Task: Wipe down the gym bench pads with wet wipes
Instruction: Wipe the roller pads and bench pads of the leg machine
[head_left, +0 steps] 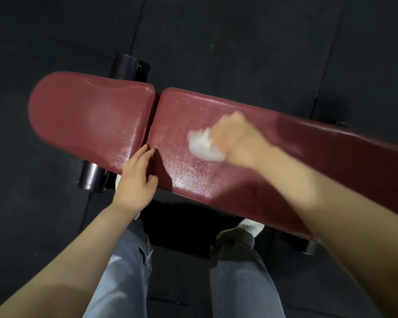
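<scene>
Your right hand (237, 138) is blurry, but you can see its fingers curled around a bunched-up white wet wipe (203, 144). The wipe sticks out from the finger side of that hand and presses on the long back pad (285, 161) of the red bench. The pad looks shiny and wet around the wipe and on the side toward your left hand. Past your right wrist, the pad looks darker and dull.

Your left hand (137, 177) is open. Its fingers are straight and lie flat on the near edge of the bench, right at the gap where the two pads meet. It holds nothing. The fingertips reach onto the seat pad (90, 115), and the thumb rests on the long back pad. The seat pad is the short, round-ended one, and it lies beyond and to the outer side of your left hand.

A dark round roller (93, 177) sits just beside your left hand, on its outer side, under the seat pad. Another one (129, 66) pokes out on the far side of the bench.

Below your hands are your legs in gray-blue pants (124, 271) and a light shoe (246, 228) under the bench edge. The floor (239, 42) is dark mat.
</scene>
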Tool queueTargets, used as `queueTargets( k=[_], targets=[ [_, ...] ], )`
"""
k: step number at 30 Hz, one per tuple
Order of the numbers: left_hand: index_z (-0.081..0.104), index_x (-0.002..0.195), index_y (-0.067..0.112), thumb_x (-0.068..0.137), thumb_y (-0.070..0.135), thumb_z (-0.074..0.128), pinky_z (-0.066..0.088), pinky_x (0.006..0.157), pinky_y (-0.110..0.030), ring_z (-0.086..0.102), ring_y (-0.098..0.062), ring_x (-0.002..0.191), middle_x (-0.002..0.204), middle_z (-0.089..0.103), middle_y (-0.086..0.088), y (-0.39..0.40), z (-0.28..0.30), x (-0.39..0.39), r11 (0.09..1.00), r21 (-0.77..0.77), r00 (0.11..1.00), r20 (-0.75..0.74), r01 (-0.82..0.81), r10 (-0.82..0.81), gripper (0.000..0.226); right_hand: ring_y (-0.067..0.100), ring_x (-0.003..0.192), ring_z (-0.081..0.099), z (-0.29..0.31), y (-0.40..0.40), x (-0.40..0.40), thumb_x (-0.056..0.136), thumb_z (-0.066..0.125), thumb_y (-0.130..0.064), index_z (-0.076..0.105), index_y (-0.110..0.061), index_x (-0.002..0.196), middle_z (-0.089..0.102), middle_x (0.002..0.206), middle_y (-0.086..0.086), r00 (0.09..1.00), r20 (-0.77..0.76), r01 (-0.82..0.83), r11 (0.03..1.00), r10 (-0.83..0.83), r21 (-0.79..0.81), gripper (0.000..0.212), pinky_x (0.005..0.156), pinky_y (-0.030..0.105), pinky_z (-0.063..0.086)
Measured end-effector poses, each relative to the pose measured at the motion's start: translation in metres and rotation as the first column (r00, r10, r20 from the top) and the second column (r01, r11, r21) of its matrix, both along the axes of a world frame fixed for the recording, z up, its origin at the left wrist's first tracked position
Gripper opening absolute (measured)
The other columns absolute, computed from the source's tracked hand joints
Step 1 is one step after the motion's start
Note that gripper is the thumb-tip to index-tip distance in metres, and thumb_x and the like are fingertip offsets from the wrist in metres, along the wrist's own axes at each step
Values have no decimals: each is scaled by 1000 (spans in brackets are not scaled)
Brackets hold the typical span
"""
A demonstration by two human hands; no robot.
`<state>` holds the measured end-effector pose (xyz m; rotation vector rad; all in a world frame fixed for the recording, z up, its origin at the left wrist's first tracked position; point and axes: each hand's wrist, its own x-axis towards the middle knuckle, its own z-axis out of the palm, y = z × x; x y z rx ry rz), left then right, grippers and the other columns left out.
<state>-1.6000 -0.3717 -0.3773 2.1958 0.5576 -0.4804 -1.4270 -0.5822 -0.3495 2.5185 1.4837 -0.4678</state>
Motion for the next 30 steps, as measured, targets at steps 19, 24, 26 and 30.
queueTargets(
  k=[19, 24, 26, 30],
  targets=[
    [30, 154, 22, 84, -1, 54, 15, 113, -25, 21, -18, 143, 161, 20, 5, -20, 2, 1, 941, 131, 949, 7, 313, -316, 77, 29, 76, 58, 16, -42, -1, 74, 51, -7, 62, -12, 96, 65, 78, 4, 924, 82, 378, 925, -374, -29, 25, 65, 37, 29],
    [34, 151, 19, 84, 1, 55, 18, 119, -41, 22, -22, 144, 160, 24, 1, -31, 7, 7, 951, 160, 964, -10, 265, -267, 72, 20, 57, 52, 32, -72, -88, 63, 75, -9, 53, -24, 66, 53, 59, -5, 918, -299, -243, 966, 260, 94, 27, 61, 31, 28],
    [38, 149, 20, 82, 0, 56, 18, 118, -43, 25, -23, 143, 159, 27, 1, -35, 9, 11, 955, 171, 969, 9, 241, -246, 72, 23, 46, 53, 27, -84, -43, 51, 73, -4, 44, -23, 57, 54, 50, -1, 992, -110, -59, 996, 66, 65, 35, 52, 26, 26],
    [39, 149, 19, 82, -2, 55, 19, 118, -42, 27, -22, 142, 158, 29, 2, -44, 10, 14, 958, 150, 967, 37, 244, -252, 71, 33, 70, 56, 26, -101, 38, 76, 59, -13, 61, -12, 78, 64, 73, 11, 803, 165, 548, 819, -572, 171, 3, 67, 41, 40]
  ],
)
